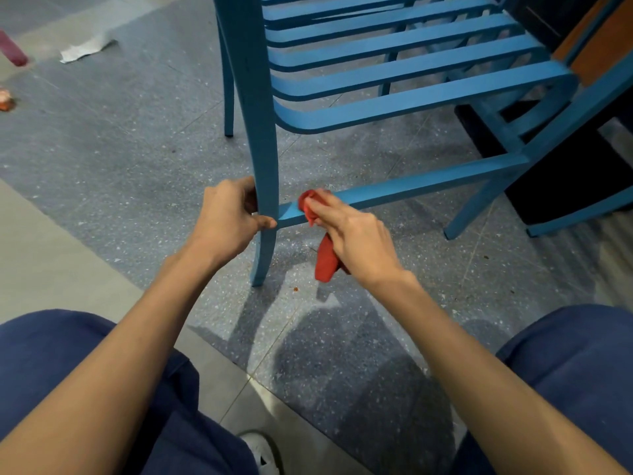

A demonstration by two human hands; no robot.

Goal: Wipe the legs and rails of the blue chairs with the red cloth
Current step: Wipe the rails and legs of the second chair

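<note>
On rail (411,188) slanting up-right, right hand (356,241) clutches red cloth (325,258) — left hand (226,217) grips leg (265,149).

There is only one view, from a wide-angle camera worn on the person's head. It faces forward and steeply down, over both forearms and the blue trousers (565,354) at the bottom corners, onto the speckled floor (120,159). It sits close, at arm's reach: the left hand (226,217) on the chair leg (265,149) and the right hand (356,238) with the red cloth (325,262) lie near mid-frame. The blue chair (394,73) fills the upper right, cropped by the top edge (its slats bow with the lens).
</note>
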